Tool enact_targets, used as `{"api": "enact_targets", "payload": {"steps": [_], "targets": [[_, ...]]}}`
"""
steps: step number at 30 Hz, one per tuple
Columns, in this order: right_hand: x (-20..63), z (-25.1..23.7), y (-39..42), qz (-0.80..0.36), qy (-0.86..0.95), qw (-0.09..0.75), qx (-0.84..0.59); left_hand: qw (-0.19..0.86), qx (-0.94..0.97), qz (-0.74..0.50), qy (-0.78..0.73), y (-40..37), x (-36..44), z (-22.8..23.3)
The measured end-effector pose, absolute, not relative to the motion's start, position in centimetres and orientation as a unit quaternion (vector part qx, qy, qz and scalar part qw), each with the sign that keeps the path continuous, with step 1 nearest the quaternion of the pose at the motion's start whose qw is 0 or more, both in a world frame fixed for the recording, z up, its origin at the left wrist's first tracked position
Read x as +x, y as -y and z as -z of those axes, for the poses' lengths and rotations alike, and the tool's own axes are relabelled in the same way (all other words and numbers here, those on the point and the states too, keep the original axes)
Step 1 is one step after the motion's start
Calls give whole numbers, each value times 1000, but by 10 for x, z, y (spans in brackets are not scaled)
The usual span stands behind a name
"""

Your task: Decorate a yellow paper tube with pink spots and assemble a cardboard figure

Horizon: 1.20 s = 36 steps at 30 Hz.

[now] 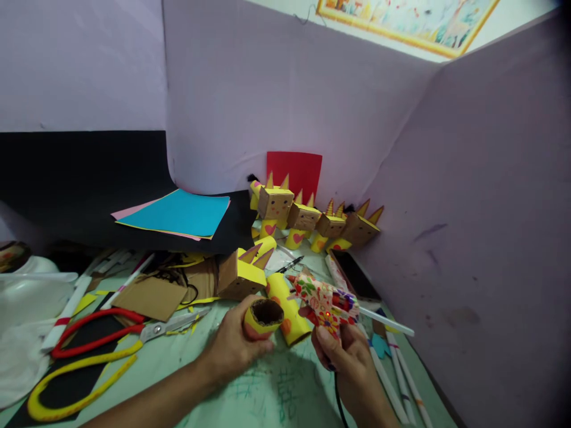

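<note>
My left hand (pixel 232 345) grips a short cardboard tube wrapped in yellow paper (pixel 263 316), open end up, just above the table. My right hand (pixel 350 362) holds a hot glue gun with a floral pattern (pixel 325 302); its nozzle points left toward the tube, a glue stick juts out behind, and a small red light glows on its body. A second yellow tube with an orange heart (pixel 288 309) lies between the hands. A cardboard box head with yellow face and spikes (pixel 241 274) rests just beyond them.
Finished box-headed figures (pixel 312 220) line the back corner before a red card (pixel 294 169). Blue and pink paper sheets (pixel 178 214) lie on black card. Red-and-yellow scissors (pixel 102 345), cardboard scraps (pixel 149 297), glue sticks (pixel 392 368) and a phone (pixel 354 276) crowd the table. Lilac partitions (pixel 468 196) enclose it.
</note>
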State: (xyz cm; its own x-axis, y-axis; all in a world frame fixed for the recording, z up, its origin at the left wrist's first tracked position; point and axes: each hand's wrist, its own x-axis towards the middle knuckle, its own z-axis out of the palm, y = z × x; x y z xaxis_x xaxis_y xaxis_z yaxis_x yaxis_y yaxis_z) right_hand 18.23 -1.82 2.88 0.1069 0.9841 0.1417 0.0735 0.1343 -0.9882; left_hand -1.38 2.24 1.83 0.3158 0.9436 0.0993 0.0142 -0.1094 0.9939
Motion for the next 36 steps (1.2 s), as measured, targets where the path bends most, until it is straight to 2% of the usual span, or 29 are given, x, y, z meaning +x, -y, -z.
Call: {"api": "enact_targets", "payload": {"steps": [7, 16, 24, 28, 36], "targets": [[185, -33, 28, -404, 561, 502, -520, 402, 684, -421, -439, -25, -21, -13], [177, -37, 34, -427, 595, 456, -507, 270, 767, -428, -395, -26, -27, -5], [177, -26, 33, -392, 600, 475, -511, 253, 770, -432, -397, -26, -26, -5], [178, -32, 32, -387, 615, 457, -514, 249, 771, -428, -400, -25, -26, -6], [174, -38, 31, -368, 607, 479, -517, 232, 773, -434, -400, -25, -27, -8]]}}
